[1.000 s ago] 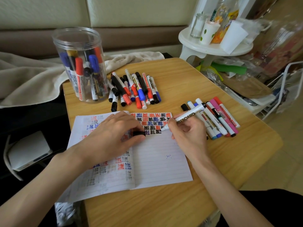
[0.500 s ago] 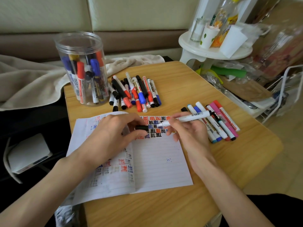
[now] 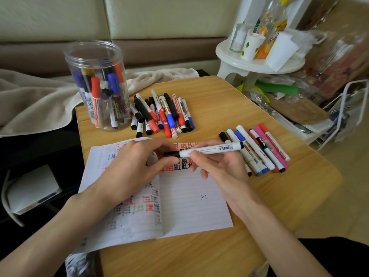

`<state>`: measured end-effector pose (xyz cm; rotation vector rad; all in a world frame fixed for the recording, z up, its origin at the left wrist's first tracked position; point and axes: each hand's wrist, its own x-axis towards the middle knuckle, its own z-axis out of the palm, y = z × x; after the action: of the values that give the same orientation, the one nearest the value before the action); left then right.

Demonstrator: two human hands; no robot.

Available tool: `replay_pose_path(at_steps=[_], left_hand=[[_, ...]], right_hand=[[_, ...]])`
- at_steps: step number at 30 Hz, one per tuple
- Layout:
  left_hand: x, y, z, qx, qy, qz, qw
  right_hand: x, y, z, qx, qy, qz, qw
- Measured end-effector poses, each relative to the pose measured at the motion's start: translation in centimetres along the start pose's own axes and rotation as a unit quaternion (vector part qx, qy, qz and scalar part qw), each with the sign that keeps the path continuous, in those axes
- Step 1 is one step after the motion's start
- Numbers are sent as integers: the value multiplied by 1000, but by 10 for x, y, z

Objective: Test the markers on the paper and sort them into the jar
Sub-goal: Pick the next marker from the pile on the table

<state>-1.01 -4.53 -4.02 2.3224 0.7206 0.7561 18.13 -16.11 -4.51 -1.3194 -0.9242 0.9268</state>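
Note:
My right hand [image 3: 217, 162] grips a white marker [image 3: 215, 149] held level above the lined paper [image 3: 191, 204]. My left hand [image 3: 137, 162] pinches its black cap [image 3: 171, 154], which sits on the marker's tip. Red, blue and black test marks fill the paper's top rows. A clear plastic jar [image 3: 97, 84] with several markers in it stands at the table's back left. One pile of markers [image 3: 161, 114] lies beside the jar. A second row of markers [image 3: 259, 148] lies to the right of the paper.
The wooden table [image 3: 219, 100] ends close on the right and front. A white stool [image 3: 257, 62] with cups and bottles stands at the back right, with clutter and a wire rack [image 3: 349, 108] beside it. A beige blanket [image 3: 34, 100] lies to the left.
My right hand lifted the marker off the paper and turned it level. My left hand brought the black cap to the tip, and the two have met.

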Motion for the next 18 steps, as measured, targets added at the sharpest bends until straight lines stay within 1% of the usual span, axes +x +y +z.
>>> replay_pose_path(at_steps=[2, 5, 6, 8, 13, 18], left_hand=[[1, -1, -1, -3, 4, -6, 1000], [2, -3, -2, -2, 9, -17, 1000], [2, -3, -2, -2, 11, -18, 1000], [3, -4, -2, -1, 13, -15, 1000], [5, -6, -2, 7, 25, -27, 999], [4, -4, 3, 12, 40, -9, 999]], right_hand=[[0, -3, -3, 0, -3, 21, 1000], [3, -8, -11, 59, 22, 53, 997], [4, -10, -14, 62, 26, 54, 996], [5, -11, -18, 30, 14, 43, 999], [8, -14, -25, -123, -20, 0, 992], [10, -11, -29, -182, -34, -57, 981]])
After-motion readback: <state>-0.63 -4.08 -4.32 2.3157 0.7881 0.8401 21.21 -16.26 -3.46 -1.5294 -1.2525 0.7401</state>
